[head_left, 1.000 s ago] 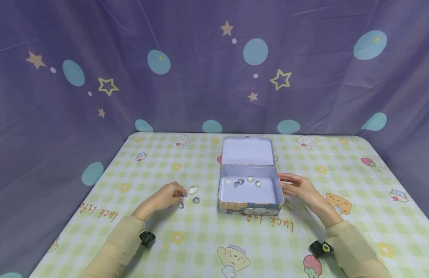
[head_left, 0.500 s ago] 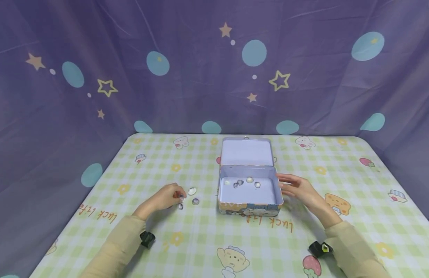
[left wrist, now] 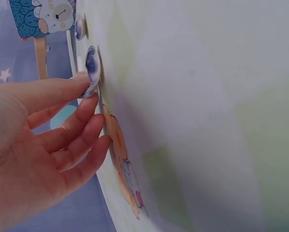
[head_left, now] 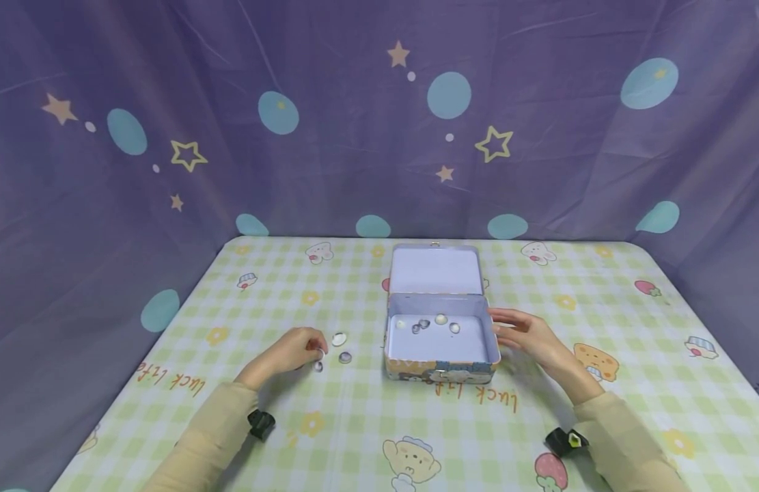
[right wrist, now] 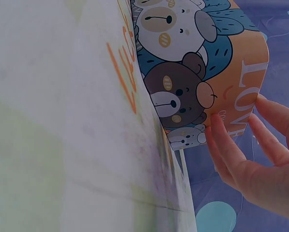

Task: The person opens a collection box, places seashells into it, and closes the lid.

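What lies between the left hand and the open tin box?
In the head view, a pale shell and a purplish shell lie on the checked cloth; another small shell sits right by the left hand.

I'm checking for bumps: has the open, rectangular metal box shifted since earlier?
No; the metal box sits the same against the orange lettering on the green-checked tablecloth.
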The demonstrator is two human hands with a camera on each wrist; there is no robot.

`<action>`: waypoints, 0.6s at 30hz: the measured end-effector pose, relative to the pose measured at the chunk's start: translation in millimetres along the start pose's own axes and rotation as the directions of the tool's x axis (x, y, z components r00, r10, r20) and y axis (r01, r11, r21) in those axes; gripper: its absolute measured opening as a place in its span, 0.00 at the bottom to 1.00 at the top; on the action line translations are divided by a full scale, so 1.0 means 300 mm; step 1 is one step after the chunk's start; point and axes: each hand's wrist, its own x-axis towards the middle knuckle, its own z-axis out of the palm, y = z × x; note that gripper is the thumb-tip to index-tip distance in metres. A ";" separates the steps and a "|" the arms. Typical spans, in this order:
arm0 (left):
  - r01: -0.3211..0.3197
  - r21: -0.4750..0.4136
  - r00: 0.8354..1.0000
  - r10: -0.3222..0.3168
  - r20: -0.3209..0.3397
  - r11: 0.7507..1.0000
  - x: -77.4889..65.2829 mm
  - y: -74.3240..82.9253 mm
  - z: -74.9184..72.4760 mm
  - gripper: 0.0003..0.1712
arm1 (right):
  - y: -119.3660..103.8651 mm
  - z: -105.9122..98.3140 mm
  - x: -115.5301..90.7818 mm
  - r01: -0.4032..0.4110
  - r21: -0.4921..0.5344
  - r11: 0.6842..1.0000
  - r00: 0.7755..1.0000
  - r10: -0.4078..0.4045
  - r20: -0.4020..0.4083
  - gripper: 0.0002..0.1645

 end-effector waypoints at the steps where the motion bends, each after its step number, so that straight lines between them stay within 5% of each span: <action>1: 0.002 -0.007 1.000 -0.002 0.001 1.000 0.000 0.001 -0.001 0.05 | 0.000 0.000 0.000 0.000 -0.001 1.000 1.000 0.000 0.001 0.35; 10: 0.034 -0.072 0.999 -0.032 0.033 0.997 0.006 0.025 -0.018 0.05 | -0.004 -0.001 -0.004 -0.005 -0.004 1.000 1.000 0.005 0.008 0.36; 18: -0.015 -0.002 1.000 0.015 -0.013 1.000 0.031 0.068 -0.044 0.04 | -0.003 -0.001 -0.002 -0.006 0.008 1.000 1.000 0.006 0.007 0.36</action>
